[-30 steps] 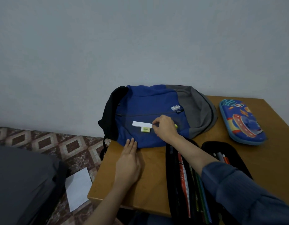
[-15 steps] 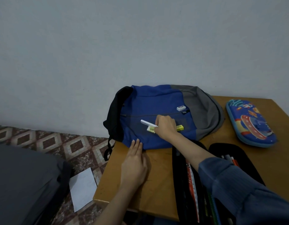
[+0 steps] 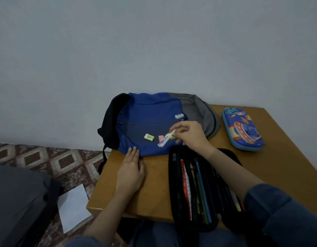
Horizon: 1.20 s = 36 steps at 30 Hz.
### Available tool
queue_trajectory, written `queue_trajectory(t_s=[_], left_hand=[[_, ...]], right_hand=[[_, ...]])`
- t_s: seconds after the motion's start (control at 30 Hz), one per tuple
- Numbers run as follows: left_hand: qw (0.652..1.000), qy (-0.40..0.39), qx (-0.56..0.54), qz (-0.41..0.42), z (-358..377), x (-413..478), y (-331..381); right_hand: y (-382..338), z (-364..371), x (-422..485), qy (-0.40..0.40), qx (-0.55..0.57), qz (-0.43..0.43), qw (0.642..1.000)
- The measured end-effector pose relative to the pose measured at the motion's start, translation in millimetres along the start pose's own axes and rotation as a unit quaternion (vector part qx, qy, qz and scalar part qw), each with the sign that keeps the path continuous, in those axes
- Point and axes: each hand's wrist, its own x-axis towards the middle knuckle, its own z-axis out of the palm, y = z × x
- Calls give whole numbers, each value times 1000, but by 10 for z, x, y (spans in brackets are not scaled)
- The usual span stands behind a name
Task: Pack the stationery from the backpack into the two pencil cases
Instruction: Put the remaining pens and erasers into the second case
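Observation:
A blue and grey backpack (image 3: 148, 111) lies flat on the wooden table (image 3: 157, 177). My right hand (image 3: 189, 134) pinches a white stick-shaped item (image 3: 165, 140) and lifts it off the backpack. On the backpack lie a yellow-green eraser (image 3: 149, 136), a pink piece (image 3: 160, 138), a yellow piece partly hidden by the stick, and a small white eraser (image 3: 179, 116). My left hand (image 3: 131, 171) rests flat on the table, fingertips at the backpack's lower edge. A black pencil case (image 3: 195, 189) lies open with pens and a ruler inside. A blue cartoon pencil case (image 3: 242, 128) lies closed at the right.
The table's left edge drops to a patterned tile floor, where a white sheet of paper (image 3: 73, 207) lies. A dark grey bag or cushion (image 3: 16, 204) sits at the lower left. A plain wall stands behind the table.
My right hand has picked the white stick up off the backpack and tilted it, uncovering the pink and yellow pieces. My left hand has stayed put. The camera has shifted slightly.

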Motion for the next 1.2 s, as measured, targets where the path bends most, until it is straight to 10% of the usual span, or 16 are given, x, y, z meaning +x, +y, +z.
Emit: queue_trajectory(t_s=[0.2,0.83,1.2], left_hand=[[989,71,-54,115,-12,-200,117],[990,-136,29,3,-129,-604,1110],[982,-165,-75,-45,-244,-575,989]], right_hand=[[201,-265,-445,14,118,69,991],[308,-291,-776,-12,54,113,992],[247,-148,-988,-182,-290,-13,939]])
